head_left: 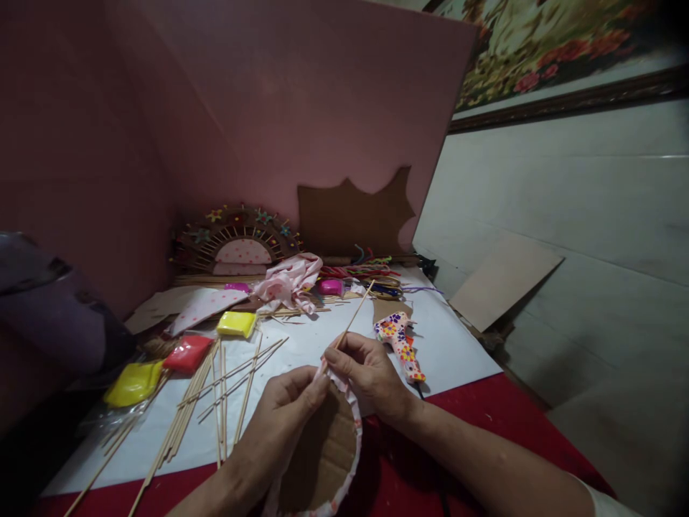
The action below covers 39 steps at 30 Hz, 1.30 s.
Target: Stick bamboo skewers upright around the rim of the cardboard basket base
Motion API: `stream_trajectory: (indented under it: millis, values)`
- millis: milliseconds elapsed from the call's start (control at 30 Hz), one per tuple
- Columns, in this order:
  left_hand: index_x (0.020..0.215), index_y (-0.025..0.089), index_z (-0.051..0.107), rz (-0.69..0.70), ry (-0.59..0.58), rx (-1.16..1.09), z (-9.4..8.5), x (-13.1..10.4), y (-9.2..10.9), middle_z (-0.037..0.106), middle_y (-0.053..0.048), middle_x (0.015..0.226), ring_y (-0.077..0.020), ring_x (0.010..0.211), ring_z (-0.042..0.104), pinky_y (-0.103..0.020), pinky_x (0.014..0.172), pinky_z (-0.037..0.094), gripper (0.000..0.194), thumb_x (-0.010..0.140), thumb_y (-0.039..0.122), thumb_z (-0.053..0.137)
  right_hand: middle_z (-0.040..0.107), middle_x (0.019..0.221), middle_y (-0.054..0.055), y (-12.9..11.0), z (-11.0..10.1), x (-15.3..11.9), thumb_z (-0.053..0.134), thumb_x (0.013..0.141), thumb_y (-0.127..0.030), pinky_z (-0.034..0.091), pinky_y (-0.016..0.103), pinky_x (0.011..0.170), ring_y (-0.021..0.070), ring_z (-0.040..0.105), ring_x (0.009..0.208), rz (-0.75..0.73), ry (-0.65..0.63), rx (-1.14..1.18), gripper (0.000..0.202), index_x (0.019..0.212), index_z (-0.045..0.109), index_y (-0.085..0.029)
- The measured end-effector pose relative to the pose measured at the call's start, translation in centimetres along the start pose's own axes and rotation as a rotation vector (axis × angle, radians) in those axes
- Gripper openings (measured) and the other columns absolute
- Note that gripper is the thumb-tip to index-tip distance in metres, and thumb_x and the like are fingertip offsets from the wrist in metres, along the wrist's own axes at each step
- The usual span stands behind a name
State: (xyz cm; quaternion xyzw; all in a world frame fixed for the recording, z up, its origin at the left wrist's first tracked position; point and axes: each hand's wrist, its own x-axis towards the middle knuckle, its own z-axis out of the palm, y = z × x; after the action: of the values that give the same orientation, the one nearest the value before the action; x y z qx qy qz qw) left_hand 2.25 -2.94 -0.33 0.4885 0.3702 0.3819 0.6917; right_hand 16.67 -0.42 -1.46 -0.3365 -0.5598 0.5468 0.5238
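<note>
My left hand grips the upper left edge of a rounded cardboard piece, whose rim is wrapped in pink fabric with red dots. Between the thumb and fingers of my right hand is a thin wooden stick, slanting up and to the right. Its lower end meets the fabric rim where both hands come together; my fingers hide whether it touches the cardboard. To the right of that hand, a flower-patterned hot glue gun lies on the white sheet.
Loose wooden sticks lie at left beside yellow and red clay packets. Crumpled pink fabric and coloured pipe cleaners are farther back. A decorated cardboard fan shape and a cut brown cardboard sheet lean on the pink panel.
</note>
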Motion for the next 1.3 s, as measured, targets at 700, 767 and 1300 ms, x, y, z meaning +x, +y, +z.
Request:
stream_trajectory:
  millis: [700, 767, 1300]
  values:
    - [0.089, 0.016, 0.065, 0.037, -0.039, 0.035, 0.04, 0.11, -0.33, 0.066, -0.004, 0.076, -0.0164, 0.071, 0.056, -0.026, 0.064, 0.040, 0.021, 0.080, 0.031, 0.054, 0.057, 0.079, 0.002, -0.42, 0.26, -0.36, 0.058, 0.077, -0.031, 0.039, 0.023, 0.054, 0.0112, 0.051, 0.062, -0.088, 0.081, -0.111, 0.015, 0.080, 0.063, -0.017]
    - [0.089, 0.016, 0.065, 0.032, -0.015, 0.035, 0.00, 0.22, -0.34, 0.066, -0.004, 0.076, -0.0159, 0.069, 0.056, -0.026, 0.063, 0.040, 0.021, 0.079, 0.031, 0.055, 0.056, 0.076, 0.002, -0.53, 0.20, -0.34, 0.056, 0.079, -0.031, 0.038, 0.022, 0.054, 0.0103, 0.049, 0.060, -0.151, 0.125, -0.122, 0.016, 0.076, 0.063, -0.016]
    - [0.066, 0.015, 0.056, -0.064, 0.180, -0.138, -0.64, 0.51, -0.22, 0.054, 0.002, 0.052, -0.0118, 0.047, 0.052, -0.022, 0.047, 0.037, 0.028, 0.075, 0.041, 0.056, 0.046, 0.058, -0.003, -0.33, 0.09, -0.99, 0.046, 0.086, -0.034, 0.033, 0.022, 0.053, 0.0081, 0.041, 0.054, -0.147, 0.056, -0.336, 0.025, 0.071, 0.055, -0.015]
